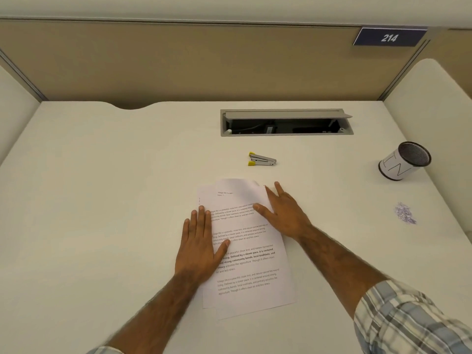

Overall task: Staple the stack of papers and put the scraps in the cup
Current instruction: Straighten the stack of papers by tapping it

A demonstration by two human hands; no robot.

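Near the desk's front edge, the left hand point(198, 242) and right hand point(282, 213) press flat on the fanned, unstapled papers point(249, 256). Beyond lies the untouched stapler point(262, 159); far right, scraps point(405, 213) remain outside the cup point(404, 160).

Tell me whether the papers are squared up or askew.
Askew. The papers lie fanned, with one sheet's edges sticking out past another's at the top left and bottom left.

Bare desk point(127, 175) gap btw papers point(250, 264) & stapler point(262, 159); cup point(403, 162), scraps point(405, 213) well off right.
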